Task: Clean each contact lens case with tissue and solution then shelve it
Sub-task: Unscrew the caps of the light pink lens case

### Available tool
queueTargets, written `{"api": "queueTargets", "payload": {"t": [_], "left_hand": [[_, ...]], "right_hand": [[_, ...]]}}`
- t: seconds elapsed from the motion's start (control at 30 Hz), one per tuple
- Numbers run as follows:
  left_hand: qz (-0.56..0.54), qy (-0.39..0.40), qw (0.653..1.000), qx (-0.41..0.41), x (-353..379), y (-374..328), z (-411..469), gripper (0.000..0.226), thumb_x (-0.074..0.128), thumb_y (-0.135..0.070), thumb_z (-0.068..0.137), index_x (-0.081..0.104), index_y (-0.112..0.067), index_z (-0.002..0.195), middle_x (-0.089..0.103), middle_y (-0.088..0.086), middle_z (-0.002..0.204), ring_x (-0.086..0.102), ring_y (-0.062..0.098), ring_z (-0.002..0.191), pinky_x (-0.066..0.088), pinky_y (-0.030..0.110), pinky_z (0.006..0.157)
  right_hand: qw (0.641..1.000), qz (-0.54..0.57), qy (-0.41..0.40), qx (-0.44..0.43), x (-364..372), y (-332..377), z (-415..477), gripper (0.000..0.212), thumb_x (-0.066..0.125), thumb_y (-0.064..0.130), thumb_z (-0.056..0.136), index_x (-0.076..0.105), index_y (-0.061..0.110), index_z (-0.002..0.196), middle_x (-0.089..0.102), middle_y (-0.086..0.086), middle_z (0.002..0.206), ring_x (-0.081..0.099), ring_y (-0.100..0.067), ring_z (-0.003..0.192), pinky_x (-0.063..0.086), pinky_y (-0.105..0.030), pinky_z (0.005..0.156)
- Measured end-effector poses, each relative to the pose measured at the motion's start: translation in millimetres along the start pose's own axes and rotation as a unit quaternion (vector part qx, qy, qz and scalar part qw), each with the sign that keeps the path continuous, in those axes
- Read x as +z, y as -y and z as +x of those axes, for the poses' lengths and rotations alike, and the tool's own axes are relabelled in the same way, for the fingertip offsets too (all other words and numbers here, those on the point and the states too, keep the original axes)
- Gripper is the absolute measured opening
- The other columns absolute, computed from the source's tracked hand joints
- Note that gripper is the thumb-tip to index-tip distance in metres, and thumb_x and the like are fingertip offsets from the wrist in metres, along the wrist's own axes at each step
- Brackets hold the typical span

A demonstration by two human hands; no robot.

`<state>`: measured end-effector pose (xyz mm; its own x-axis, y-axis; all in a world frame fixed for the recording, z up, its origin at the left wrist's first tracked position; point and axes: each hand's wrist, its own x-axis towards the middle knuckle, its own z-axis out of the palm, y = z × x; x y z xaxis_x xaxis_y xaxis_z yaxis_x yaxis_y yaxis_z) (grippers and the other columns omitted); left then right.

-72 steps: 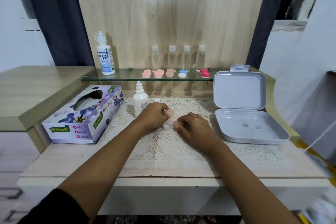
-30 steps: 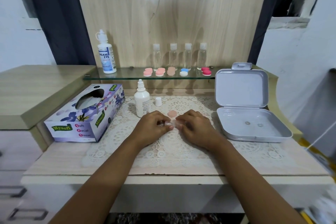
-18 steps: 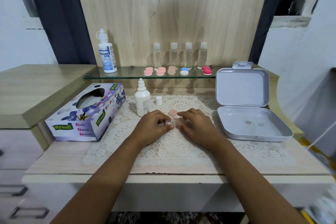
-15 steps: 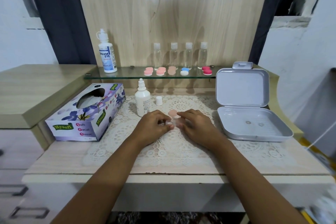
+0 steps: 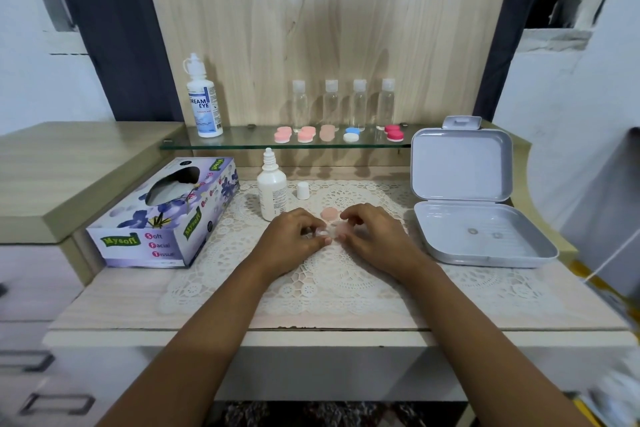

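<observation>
We are pinching the contact lens case (image 5: 335, 231) between our left hand (image 5: 294, 237) and right hand (image 5: 375, 236), fingers curled on it, on the lace mat (image 5: 329, 282). A pink cap (image 5: 327, 214) is lying just behind.

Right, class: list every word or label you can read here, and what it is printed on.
"DREAM EYE": tall bottle on the glass shelf; its finer print is unreadable.
"Mysoft": tissue box.
"Soft Facial Tissue": tissue box front.
Small white bottle label: too small to read.
</observation>
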<state>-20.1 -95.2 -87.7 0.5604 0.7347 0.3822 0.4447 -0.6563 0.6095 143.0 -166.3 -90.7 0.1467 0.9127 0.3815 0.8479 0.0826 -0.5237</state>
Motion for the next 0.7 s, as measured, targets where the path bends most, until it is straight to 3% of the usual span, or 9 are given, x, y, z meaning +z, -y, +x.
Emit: {"api": "queueTargets", "payload": {"t": [0.17, 0.33, 0.43, 0.6, 0.7], "left_hand": [[0.003, 0.004, 1.0, 0.001, 0.3, 1.1, 0.9, 0.028, 0.073, -0.025, 0.079, 0.071, -0.011, 0.103, 0.062, -0.004, 0.098, 0.056, 0.008, 0.089, 0.039, 0.007, 0.072], [0.019, 0.007, 1.0, 0.009, 0.6, 2.2, 1.4, 0.031, 0.073, -0.029, 0.079, 0.07, -0.012, 0.105, 0.063, -0.004, 0.1, 0.055, 0.006, 0.089, 0.036, 0.003, 0.07], [0.017, 0.006, 1.0, 0.009, 0.9, 1.5, 1.6, 0.031, 0.072, -0.028, 0.079, 0.07, -0.012, 0.106, 0.063, -0.003, 0.102, 0.055, 0.006, 0.09, 0.038, 0.01, 0.074], [0.016, 0.004, 1.0, 0.006, 1.4, 2.1, 1.6, 0.03, 0.073, -0.026, 0.079, 0.07, -0.011, 0.106, 0.063, -0.003, 0.101, 0.055, 0.007, 0.089, 0.037, 0.008, 0.072], [0.017, 0.003, 1.0, 0.008, 1.3, 2.8, 0.9, 0.03, 0.073, -0.026, 0.079, 0.07, -0.012, 0.105, 0.063, -0.003, 0.101, 0.055, 0.007, 0.089, 0.037, 0.006, 0.072]], "right_hand": [[1.0, 0.006, 0.023, -0.011, -1.4, 0.4, -3.0, 0.03, 0.055, 0.028, 0.09, 0.053, 0.02, 0.119, 0.06, 0.006, 0.118, 0.049, -0.014, 0.113, 0.036, -0.046, 0.101], [0.999, -0.032, 0.003, -0.005, -0.7, 0.4, -0.6, 0.049, 0.067, 0.051, 0.077, 0.052, 0.021, 0.114, 0.055, 0.006, 0.109, 0.05, -0.015, 0.103, 0.043, -0.041, 0.09], [0.999, -0.034, 0.002, -0.001, -1.1, 0.5, 0.1, 0.041, 0.066, 0.045, 0.08, 0.053, 0.023, 0.112, 0.053, 0.012, 0.099, 0.049, -0.013, 0.1, 0.042, -0.04, 0.09], [0.999, -0.018, 0.021, -0.02, -1.1, -0.3, -2.4, 0.032, 0.056, 0.03, 0.089, 0.053, 0.022, 0.119, 0.061, 0.008, 0.115, 0.05, -0.014, 0.11, 0.038, -0.046, 0.098], [1.0, -0.016, 0.021, -0.015, -2.2, 1.2, -1.8, 0.034, 0.056, 0.03, 0.088, 0.053, 0.023, 0.121, 0.062, 0.006, 0.115, 0.052, -0.014, 0.11, 0.039, -0.045, 0.098]]}}
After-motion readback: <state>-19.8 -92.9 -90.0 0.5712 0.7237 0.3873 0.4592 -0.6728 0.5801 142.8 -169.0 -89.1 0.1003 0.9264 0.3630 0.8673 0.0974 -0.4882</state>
